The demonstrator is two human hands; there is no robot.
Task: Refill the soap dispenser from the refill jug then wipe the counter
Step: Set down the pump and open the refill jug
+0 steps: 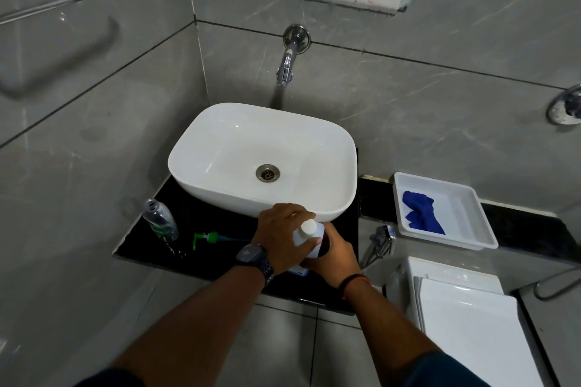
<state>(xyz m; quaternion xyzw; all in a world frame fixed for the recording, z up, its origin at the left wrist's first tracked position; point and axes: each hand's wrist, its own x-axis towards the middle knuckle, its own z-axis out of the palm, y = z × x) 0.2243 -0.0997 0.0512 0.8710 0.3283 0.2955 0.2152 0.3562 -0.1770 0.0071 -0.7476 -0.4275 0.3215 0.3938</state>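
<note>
Both hands clasp the capped jug [309,237] on the counter [220,220].
Left hand [283,234] and right hand [338,256] fingers wrap it; opening looks underway. Next, likely pour into the open dispenser [160,219], far left; pump [207,237] lies between.

White basin [220,148], wall tap [287,63], toilet [471,324].
</note>
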